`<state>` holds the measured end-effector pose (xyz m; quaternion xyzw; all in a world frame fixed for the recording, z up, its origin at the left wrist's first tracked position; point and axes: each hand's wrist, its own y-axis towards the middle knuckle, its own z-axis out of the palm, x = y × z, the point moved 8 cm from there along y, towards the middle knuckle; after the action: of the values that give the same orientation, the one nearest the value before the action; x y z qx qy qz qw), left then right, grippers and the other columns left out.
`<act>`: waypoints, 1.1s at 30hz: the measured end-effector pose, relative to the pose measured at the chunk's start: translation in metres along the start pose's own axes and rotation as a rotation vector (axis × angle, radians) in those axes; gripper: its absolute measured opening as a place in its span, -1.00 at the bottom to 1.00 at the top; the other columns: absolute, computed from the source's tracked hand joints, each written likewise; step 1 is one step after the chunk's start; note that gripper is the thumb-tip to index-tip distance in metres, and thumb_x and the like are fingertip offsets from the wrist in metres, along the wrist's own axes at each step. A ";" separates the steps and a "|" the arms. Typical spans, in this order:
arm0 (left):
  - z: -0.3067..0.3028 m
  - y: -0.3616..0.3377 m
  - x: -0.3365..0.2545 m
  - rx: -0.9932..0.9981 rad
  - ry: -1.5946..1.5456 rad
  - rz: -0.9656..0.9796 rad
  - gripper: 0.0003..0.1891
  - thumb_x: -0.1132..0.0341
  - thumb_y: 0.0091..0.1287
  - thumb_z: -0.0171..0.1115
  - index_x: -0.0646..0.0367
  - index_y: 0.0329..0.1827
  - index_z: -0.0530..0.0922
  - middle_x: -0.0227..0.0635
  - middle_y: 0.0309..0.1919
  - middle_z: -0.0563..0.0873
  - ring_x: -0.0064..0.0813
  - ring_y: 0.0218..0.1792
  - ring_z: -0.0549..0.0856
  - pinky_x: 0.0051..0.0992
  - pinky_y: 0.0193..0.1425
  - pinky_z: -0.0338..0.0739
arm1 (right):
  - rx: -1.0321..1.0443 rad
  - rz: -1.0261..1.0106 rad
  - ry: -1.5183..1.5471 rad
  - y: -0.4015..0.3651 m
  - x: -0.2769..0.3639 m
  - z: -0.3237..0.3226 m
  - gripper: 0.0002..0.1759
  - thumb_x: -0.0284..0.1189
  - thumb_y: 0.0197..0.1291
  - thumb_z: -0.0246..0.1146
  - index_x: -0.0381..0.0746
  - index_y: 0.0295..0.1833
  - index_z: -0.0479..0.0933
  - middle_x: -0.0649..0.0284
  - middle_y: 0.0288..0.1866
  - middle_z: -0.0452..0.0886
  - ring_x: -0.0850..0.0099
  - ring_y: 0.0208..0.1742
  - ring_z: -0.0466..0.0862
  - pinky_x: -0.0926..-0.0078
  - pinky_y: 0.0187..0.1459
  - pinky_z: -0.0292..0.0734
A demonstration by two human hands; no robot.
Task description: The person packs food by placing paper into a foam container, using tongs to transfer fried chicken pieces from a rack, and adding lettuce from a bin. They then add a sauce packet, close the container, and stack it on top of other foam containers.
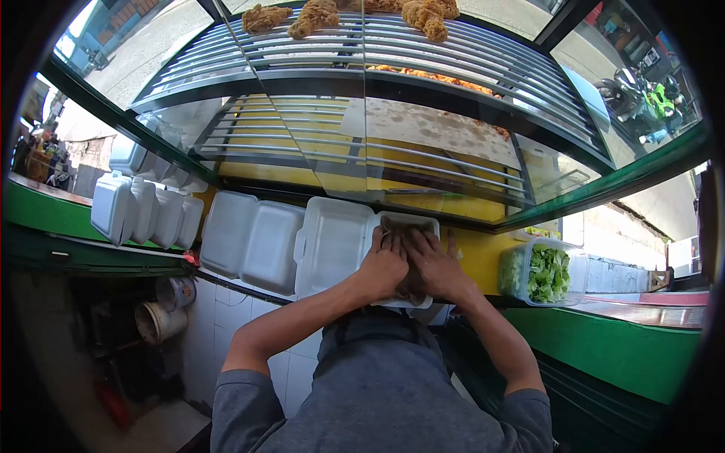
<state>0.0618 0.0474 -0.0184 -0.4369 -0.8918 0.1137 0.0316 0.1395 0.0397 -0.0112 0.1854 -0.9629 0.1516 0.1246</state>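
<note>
Both my hands are inside the right half of an open white foam box point(330, 249). My left hand point(385, 266) lies with its fingers spread on a brown paper liner point(411, 285) in that half. Beside it, almost touching, my right hand point(438, 266) presses on the same liner, fingers apart. Neither hand grips anything that I can see. Just left of this box stands another open foam box point(272, 243), with no contents visible.
Closed foam boxes point(113, 208) stand in a row at the left. A clear tub of green lettuce point(549, 273) is to the right. Ahead, a glass case with metal racks point(302, 45) holds fried chicken point(316, 18). Buckets point(160, 322) stand low at the left.
</note>
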 end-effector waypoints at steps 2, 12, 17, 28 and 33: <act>-0.005 -0.004 0.000 -0.002 -0.073 0.019 -0.31 0.32 -0.03 0.29 0.53 0.21 0.41 0.19 0.28 0.41 0.01 0.36 0.39 0.34 0.42 -0.10 | 0.000 -0.003 0.010 -0.003 0.002 -0.003 0.03 -0.18 -0.14 0.43 -0.15 0.49 0.14 0.01 0.50 0.13 0.01 0.51 0.12 -0.52 0.36 -0.12; -0.019 -0.029 -0.005 -0.063 0.063 -0.074 -0.41 0.32 0.12 0.21 0.48 0.23 0.44 0.13 0.33 0.39 -0.12 0.41 0.36 0.42 0.42 -0.27 | 0.102 -0.016 -0.131 0.000 0.020 0.010 0.01 -0.26 -0.06 0.36 -0.22 0.52 0.07 -0.05 0.56 -0.01 -0.08 0.56 -0.01 -0.53 0.35 -0.11; -0.012 -0.029 -0.007 -0.186 -0.009 -0.075 -0.43 0.35 0.15 0.15 0.50 0.24 0.42 0.16 0.31 0.40 -0.08 0.42 0.35 0.36 0.45 -0.26 | 0.275 0.026 -0.111 0.000 0.021 0.012 0.06 -0.27 -0.03 0.32 -0.29 0.54 -0.08 -0.10 0.59 -0.14 -0.10 0.59 -0.13 -0.53 0.36 -0.11; -0.020 -0.031 -0.004 -0.181 -0.122 -0.055 -0.50 0.43 0.14 0.18 0.36 0.20 0.49 -0.05 0.26 0.49 -0.20 0.36 0.44 0.31 0.46 -0.17 | 0.107 0.062 0.060 -0.009 0.018 0.003 -0.16 -0.35 0.03 0.23 -0.25 0.47 0.13 0.00 0.52 0.10 -0.04 0.57 -0.02 -0.45 0.38 -0.09; -0.084 -0.108 0.019 -0.495 -0.652 -0.165 -0.59 0.43 0.20 0.28 0.15 0.15 0.56 -0.19 0.18 0.57 -0.25 0.19 0.58 0.00 0.43 0.18 | -0.546 0.125 0.222 -0.053 0.025 -0.061 -0.42 -0.50 0.16 0.21 -0.24 0.34 0.35 0.04 0.33 0.38 0.04 0.43 0.22 -0.13 0.36 0.12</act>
<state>-0.0206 0.0127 0.0873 -0.2997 -0.8874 0.0253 -0.3492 0.1489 0.0056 0.0658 0.0677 -0.9581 -0.0860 0.2647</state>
